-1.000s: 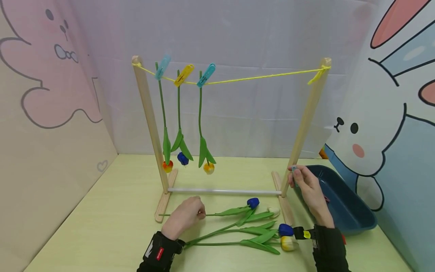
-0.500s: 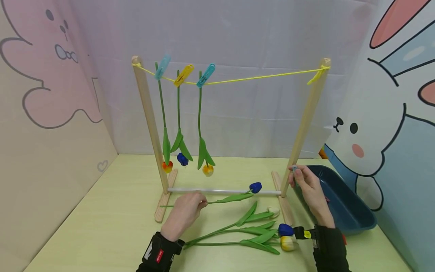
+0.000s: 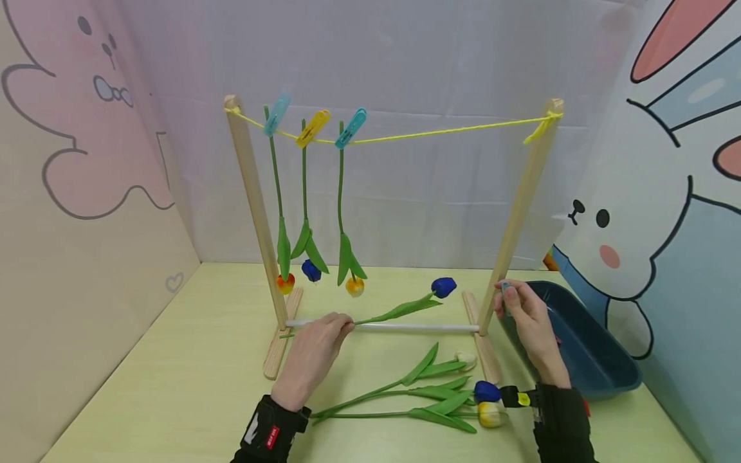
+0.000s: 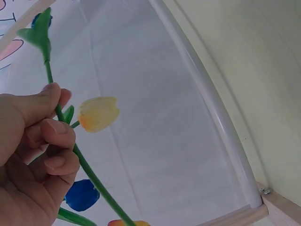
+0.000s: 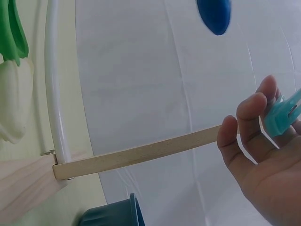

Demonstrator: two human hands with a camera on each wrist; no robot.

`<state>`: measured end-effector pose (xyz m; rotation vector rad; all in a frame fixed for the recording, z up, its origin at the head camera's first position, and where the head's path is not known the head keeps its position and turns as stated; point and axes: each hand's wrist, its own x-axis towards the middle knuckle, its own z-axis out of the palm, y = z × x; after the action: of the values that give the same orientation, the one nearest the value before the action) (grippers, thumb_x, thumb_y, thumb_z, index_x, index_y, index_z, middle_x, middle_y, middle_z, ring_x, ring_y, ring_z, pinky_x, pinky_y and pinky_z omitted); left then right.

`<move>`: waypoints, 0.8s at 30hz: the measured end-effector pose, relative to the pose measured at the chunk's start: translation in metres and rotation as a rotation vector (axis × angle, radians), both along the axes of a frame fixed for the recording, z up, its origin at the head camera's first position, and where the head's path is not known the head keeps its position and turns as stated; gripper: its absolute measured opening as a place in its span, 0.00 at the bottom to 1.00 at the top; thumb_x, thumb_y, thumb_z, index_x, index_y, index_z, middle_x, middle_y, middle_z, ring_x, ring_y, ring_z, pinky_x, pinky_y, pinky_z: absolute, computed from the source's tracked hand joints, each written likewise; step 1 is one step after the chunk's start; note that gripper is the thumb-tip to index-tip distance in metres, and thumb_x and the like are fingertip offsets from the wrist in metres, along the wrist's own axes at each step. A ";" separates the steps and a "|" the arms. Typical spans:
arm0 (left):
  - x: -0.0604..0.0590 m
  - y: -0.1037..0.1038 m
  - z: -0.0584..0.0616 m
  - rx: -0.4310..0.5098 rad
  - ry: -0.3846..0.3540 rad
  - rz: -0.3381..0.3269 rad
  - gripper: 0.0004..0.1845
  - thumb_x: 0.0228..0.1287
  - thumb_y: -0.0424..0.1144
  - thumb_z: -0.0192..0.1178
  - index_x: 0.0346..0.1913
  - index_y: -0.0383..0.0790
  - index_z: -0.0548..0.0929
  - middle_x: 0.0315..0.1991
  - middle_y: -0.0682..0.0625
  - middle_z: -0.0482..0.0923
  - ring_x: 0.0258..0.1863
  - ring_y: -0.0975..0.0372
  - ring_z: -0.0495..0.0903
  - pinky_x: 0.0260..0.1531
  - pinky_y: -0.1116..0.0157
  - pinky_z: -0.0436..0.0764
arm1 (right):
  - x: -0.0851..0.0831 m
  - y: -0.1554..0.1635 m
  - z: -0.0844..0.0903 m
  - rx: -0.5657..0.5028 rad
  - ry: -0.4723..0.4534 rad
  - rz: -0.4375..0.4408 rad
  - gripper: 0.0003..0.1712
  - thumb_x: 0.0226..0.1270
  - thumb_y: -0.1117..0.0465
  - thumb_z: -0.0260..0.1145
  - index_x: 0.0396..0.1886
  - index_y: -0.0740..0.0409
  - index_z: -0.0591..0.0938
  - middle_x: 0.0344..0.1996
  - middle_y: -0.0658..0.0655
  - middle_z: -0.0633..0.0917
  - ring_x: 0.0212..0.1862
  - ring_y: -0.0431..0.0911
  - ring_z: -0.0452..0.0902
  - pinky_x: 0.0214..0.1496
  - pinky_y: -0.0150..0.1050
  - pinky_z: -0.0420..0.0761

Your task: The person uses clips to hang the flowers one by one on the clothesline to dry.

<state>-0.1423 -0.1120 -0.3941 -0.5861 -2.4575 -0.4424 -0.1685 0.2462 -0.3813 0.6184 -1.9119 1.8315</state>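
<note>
Blue tulip [image 3: 443, 287] risen off table, left hand [image 3: 315, 350] pinching stem, right hand [image 3: 523, 315] seemingly gripping clip [image 3: 505, 287].

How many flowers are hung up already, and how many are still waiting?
Three tulips already hang head-down from the yellow string, held by pegs. A fourth, the blue tulip, is off the table, its stem pinched in the left hand, while the right hand holds a light blue peg. At least three more tulips lie on the table, not yet hung.
</note>
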 end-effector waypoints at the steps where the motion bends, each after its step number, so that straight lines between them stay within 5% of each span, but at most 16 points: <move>1: 0.000 0.000 0.001 0.008 0.017 -0.006 0.03 0.63 0.37 0.69 0.37 0.42 0.87 0.27 0.54 0.84 0.22 0.65 0.79 0.22 0.73 0.73 | 0.000 0.000 0.000 0.000 0.000 0.002 0.15 0.82 0.68 0.46 0.48 0.54 0.79 0.26 0.50 0.80 0.28 0.42 0.71 0.33 0.34 0.73; 6: -0.001 -0.002 0.004 0.081 0.097 -0.019 0.04 0.64 0.36 0.68 0.39 0.41 0.87 0.30 0.52 0.89 0.25 0.62 0.85 0.25 0.71 0.81 | 0.000 0.000 0.000 0.002 0.000 -0.004 0.15 0.82 0.68 0.46 0.48 0.55 0.79 0.26 0.49 0.80 0.28 0.42 0.71 0.33 0.33 0.73; 11: -0.002 -0.006 0.007 0.172 0.223 0.009 0.05 0.58 0.34 0.71 0.37 0.38 0.88 0.26 0.50 0.89 0.15 0.65 0.79 0.17 0.78 0.69 | 0.000 0.000 0.000 0.007 -0.010 -0.008 0.15 0.82 0.67 0.46 0.48 0.54 0.80 0.26 0.49 0.80 0.29 0.41 0.72 0.34 0.32 0.74; 15: -0.005 -0.009 0.008 0.334 0.261 -0.026 0.05 0.54 0.31 0.73 0.35 0.36 0.89 0.24 0.49 0.88 0.12 0.68 0.76 0.15 0.80 0.65 | -0.001 0.000 -0.001 0.010 -0.013 0.000 0.15 0.82 0.67 0.45 0.48 0.53 0.79 0.26 0.48 0.80 0.29 0.41 0.71 0.34 0.32 0.73; 21: -0.009 -0.012 0.009 0.720 0.172 -0.204 0.06 0.56 0.23 0.70 0.37 0.30 0.89 0.28 0.39 0.89 0.13 0.65 0.81 0.17 0.79 0.74 | -0.001 0.000 -0.002 0.003 -0.005 0.011 0.15 0.82 0.68 0.45 0.48 0.54 0.79 0.26 0.49 0.80 0.28 0.42 0.71 0.33 0.31 0.73; 24: -0.006 -0.013 0.013 0.849 0.094 -0.225 0.07 0.58 0.23 0.67 0.40 0.28 0.89 0.31 0.35 0.89 0.17 0.67 0.84 0.26 0.78 0.81 | -0.001 0.000 -0.002 0.012 -0.003 0.006 0.15 0.82 0.68 0.45 0.48 0.54 0.79 0.26 0.48 0.79 0.28 0.41 0.71 0.33 0.30 0.73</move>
<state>-0.1488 -0.1249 -0.3812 -0.4840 -1.8605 -1.4052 -0.1698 0.2463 -0.3836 0.6266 -1.9265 1.8270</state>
